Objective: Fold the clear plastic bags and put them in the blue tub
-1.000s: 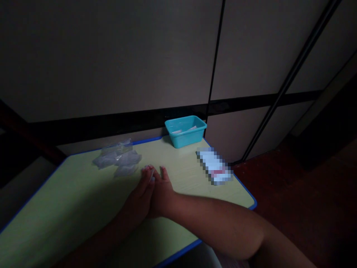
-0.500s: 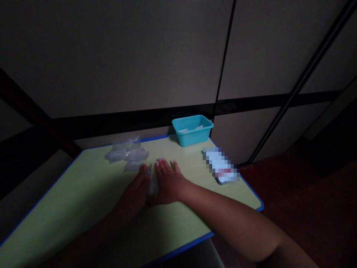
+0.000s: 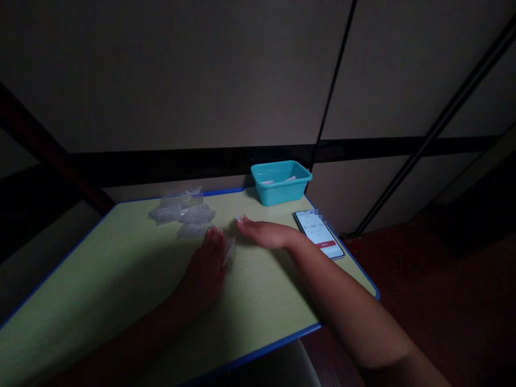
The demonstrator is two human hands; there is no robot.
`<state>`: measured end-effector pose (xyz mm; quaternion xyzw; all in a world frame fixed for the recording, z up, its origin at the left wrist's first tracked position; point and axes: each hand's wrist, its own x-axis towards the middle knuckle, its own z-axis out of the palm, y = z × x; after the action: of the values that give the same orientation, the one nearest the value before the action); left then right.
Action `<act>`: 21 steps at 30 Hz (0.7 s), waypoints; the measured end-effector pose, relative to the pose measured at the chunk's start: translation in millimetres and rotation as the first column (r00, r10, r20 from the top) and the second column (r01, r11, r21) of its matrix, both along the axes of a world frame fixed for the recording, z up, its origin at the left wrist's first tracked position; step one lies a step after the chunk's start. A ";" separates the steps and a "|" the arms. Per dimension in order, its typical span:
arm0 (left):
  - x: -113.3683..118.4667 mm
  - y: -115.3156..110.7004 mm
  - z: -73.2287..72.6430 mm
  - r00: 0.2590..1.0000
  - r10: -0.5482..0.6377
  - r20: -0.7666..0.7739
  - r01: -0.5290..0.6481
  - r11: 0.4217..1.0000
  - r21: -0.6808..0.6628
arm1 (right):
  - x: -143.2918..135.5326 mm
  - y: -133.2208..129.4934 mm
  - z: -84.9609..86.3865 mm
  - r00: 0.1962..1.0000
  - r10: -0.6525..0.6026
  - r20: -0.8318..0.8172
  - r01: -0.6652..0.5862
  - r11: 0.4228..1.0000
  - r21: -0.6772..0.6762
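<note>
My left hand [image 3: 206, 271] lies with its fingers stretched out over a small clear plastic bag [image 3: 229, 251], whose right edge shows beside the fingers. The rest of that bag is hidden under the hand. To the right, my right hand [image 3: 264, 232] is turned on its side just above the table, fingers extended and holding nothing. Beyond my left fingertips lies a loose pile of similar clear plastic bags [image 3: 183, 210].
A turquoise plastic basket [image 3: 284, 192] with some pale pieces in it stands at the table's back right. A phone [image 3: 320, 236] with a lit timer screen lies near the right edge. The pale green table [image 3: 121, 269] has a blue rim; cabinet panels [image 3: 193, 80] rise behind.
My right hand has lifted off the small bag, moved right and forward, and turned on its side. My left hand has shifted slightly right onto the bag.
</note>
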<state>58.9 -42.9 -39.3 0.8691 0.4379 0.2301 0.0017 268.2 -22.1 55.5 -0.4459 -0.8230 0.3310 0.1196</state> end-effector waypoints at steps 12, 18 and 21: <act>7.7 -4.4 0.9 0.993 0.045 -0.112 -0.057 0.992 -0.110 | -12.8 -10.7 -0.9 0.979 -0.144 0.144 0.122 0.981 0.149; 8.2 -6.9 8.3 0.992 0.050 -0.115 -0.072 0.978 -0.196 | -26.6 -1.4 -20.9 0.932 -0.306 0.196 0.293 0.952 0.089; 9.5 -7.6 10.0 0.993 0.052 -0.102 -0.072 0.977 -0.202 | -31.2 -1.7 -25.3 0.923 -0.322 0.213 0.313 0.947 0.072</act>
<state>68.4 -50.6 -29.3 0.8603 0.4858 0.1415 0.0631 236.9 -23.8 30.2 -0.6052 -0.7539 0.2403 0.0870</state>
